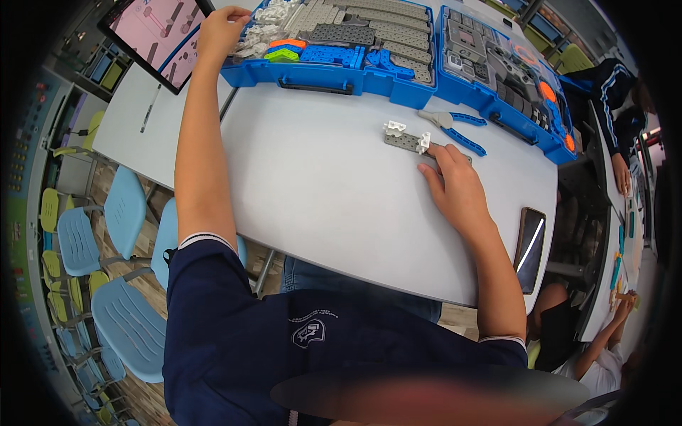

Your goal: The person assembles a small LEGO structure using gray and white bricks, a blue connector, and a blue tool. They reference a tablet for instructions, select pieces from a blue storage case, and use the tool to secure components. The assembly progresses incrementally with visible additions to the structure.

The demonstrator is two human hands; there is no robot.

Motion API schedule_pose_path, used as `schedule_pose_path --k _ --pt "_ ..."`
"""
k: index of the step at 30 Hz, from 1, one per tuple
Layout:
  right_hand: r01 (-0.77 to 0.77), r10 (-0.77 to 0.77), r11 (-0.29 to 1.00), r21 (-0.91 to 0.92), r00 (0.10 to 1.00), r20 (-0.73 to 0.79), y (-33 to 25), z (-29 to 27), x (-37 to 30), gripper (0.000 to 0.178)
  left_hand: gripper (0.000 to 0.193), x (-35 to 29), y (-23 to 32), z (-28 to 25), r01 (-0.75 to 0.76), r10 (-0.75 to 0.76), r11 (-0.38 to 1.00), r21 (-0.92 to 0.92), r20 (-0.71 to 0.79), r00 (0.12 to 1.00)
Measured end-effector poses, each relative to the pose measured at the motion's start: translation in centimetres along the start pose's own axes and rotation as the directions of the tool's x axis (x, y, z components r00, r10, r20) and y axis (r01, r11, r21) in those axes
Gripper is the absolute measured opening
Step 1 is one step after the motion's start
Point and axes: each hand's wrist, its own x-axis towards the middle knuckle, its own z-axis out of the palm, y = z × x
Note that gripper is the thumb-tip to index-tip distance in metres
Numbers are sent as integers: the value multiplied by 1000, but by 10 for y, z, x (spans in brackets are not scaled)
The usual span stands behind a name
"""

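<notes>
My left hand (222,32) is at the left end of an open blue parts case (327,83), fingers bent together at the small white connectors (264,32). Whatever they pinch is hidden. My right hand (452,186) rests on the table with its fingertips and thumb around the right end of a grey perforated plate (402,140). Two white connectors stand on that plate, a left one (394,128) and a middle one (424,143). Just beyond the plate lie pliers (455,124) with blue handles and a grey head.
Beside the first case stands a second blue case (508,121) with grey modules and wheels. A tablet (153,42) showing part drawings leans at the far left, near a pen (150,108). A phone (530,248) lies at the right edge. Blue chairs (131,326) stand left; people sit right.
</notes>
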Motion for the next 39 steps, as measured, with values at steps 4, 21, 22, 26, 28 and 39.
schedule_pose_path --k 4,21,22,26,28,39 --pt "4 -4 1000 2 1000 -2 0 0 0 32 26 2 -14 -19 -28 22 999 35 159 987" --pt "-3 3 1000 6 1000 4 1 0 0 33 28 -11 9 16 -181 153 979 94 244 958" --pt "-1 1 1000 2 1000 4 0 0 0 33 28 -11 7 18 -182 159 980 78 233 959" --pt "-3 3 1000 -1 1000 8 0 0 0 33 27 -10 5 19 -219 227 974 -62 169 959" --pt "-10 10 1000 -4 1000 13 -1 0 0 33 27 -8 4 20 -183 199 978 -100 193 961" --pt "-17 17 1000 -13 1000 11 -2 -1 0 33 29 13 -22 32 193 11 683 -704 274 962"
